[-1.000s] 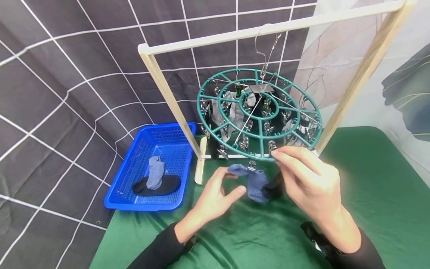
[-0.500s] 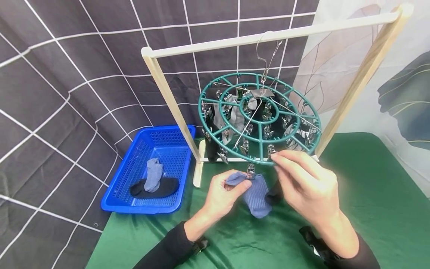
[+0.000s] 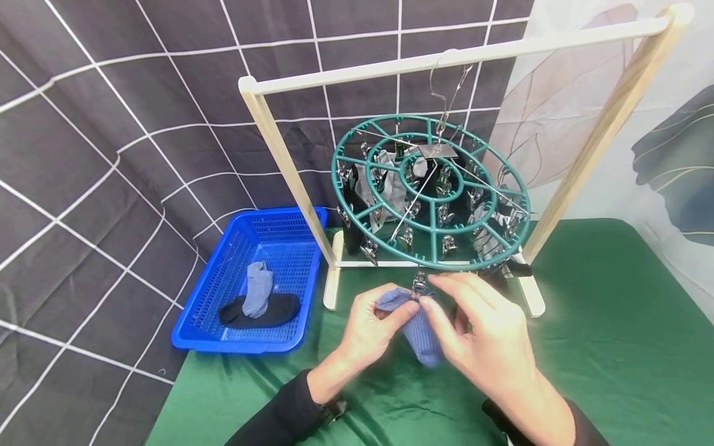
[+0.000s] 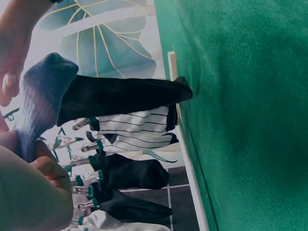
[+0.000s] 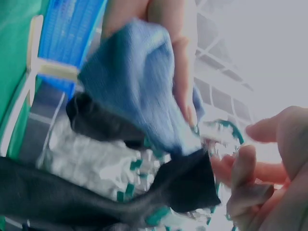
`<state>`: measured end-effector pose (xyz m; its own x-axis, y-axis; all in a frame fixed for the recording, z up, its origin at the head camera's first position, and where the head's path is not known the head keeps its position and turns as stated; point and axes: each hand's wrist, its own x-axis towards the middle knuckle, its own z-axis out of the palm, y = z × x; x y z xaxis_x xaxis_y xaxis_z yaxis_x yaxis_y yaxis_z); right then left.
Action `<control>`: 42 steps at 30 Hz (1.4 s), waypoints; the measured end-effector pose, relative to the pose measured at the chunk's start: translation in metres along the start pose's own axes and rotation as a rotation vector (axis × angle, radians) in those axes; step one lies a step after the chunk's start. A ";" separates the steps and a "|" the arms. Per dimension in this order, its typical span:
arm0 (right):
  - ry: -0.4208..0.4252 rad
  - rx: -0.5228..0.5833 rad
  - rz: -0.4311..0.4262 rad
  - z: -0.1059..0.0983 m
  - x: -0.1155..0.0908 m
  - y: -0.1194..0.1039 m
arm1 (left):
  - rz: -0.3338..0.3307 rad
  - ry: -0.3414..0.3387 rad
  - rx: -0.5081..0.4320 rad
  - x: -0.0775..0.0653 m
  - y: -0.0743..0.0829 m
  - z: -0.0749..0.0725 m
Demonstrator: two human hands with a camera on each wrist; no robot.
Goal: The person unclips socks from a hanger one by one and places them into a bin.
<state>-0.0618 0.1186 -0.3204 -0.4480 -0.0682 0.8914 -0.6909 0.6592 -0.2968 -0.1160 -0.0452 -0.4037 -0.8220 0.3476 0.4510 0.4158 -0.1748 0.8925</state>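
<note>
Listing from my remote post: one left hand (image 3: 362,325), thumb and fingers pinching the cuff of a blue sock (image 3: 423,341) at a metal clip (image 3: 419,282); one right hand (image 3: 491,341), thumb and forefinger parted near the clip's right side, though whether they touch it I cannot tell. Farther out I record one round green hanger (image 3: 432,214) bearing more socks, on a wooden frame (image 3: 385,68); at left, one blue basket (image 3: 240,345), containing a second blue sock (image 3: 259,290) atop a black sock (image 3: 283,311).
</note>
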 end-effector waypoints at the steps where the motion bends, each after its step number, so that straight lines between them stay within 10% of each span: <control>1: -0.020 -0.022 0.036 0.001 -0.002 -0.001 | 0.001 0.001 0.004 0.000 0.000 0.000; 17: -0.002 0.189 0.272 0.007 0.003 0.002 | -0.021 -0.017 0.099 0.001 0.020 0.009; 27: 0.099 0.406 0.235 0.019 -0.012 0.021 | -0.069 0.029 0.175 -0.006 0.029 0.000; 42: 0.090 0.361 0.204 0.020 -0.015 0.026 | -0.383 0.655 0.372 -0.011 0.045 -0.169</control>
<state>-0.0837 0.1216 -0.3486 -0.5559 0.1129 0.8235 -0.7545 0.3472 -0.5569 -0.1540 -0.2124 -0.3682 -0.9440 -0.3036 0.1290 0.0688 0.2013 0.9771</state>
